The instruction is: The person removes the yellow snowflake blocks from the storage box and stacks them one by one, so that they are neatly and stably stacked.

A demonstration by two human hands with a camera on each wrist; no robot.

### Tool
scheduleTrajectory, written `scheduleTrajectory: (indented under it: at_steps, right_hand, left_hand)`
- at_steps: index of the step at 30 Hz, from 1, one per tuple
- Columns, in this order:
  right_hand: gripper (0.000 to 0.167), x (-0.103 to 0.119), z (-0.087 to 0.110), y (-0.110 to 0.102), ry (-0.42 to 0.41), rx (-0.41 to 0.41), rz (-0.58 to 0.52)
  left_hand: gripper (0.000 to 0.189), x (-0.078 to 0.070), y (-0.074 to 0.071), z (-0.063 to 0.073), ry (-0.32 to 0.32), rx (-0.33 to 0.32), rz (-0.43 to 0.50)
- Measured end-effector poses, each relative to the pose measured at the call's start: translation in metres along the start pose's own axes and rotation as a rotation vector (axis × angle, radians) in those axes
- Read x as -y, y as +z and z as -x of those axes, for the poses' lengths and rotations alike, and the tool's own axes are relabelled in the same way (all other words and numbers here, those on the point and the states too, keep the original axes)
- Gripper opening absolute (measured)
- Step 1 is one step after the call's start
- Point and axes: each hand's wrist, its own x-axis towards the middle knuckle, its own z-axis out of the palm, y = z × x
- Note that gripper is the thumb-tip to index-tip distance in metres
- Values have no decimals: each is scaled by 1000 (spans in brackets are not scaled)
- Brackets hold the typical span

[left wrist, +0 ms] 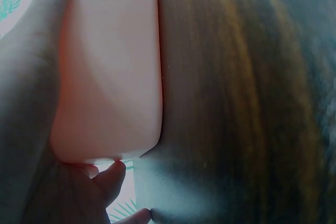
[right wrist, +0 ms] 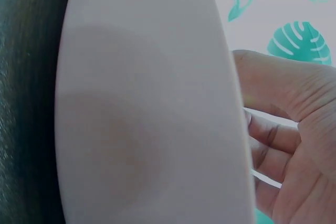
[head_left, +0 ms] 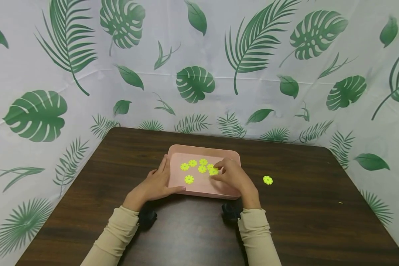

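Several flat yellow flower-shaped pieces (head_left: pixel 189 179) lie in a shallow pink tray (head_left: pixel 179 149) on the table. My left hand (head_left: pixel 154 183) lies along the tray's left side, fingers fairly straight against the wall and thumb on the front rim. The left wrist view shows the tray wall beside this hand. My right hand (head_left: pixel 234 175) reaches over the tray's right part, thumb and fingers bent on either side of one yellow flower piece (head_left: pixel 213 171), which overlaps another. Whether they pinch it is unclear. In the right wrist view the tray wall hides the fingertips.
One more yellow flower piece (head_left: pixel 267 180) lies on the dark wooden table (head_left: pixel 306 207), right of the tray. A tiny yellowish scrap (head_left: pixel 340 202) lies farther right. Dark straps or devices sit at both wrists. A leaf-patterned white cloth (head_left: pixel 166 88) hangs behind and beside the table.
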Motion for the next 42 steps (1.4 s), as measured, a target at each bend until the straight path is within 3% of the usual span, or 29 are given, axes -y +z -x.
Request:
scheduleTrajectory:
  at_steps: [12,26,42]
  right_hand:
    - [33,-5,7,-15,-3,-40,-9]
    - [27,-22,22,-29,10,-121,-15]
    - [29,-38,38,-44,95,-173,-62]
  left_hand:
    - [124,0,-3,-2,-4,10,9]
    - [124,-4,3,4,-7,-2,8]
    - [125,-2,5,4,-3,-12,2]
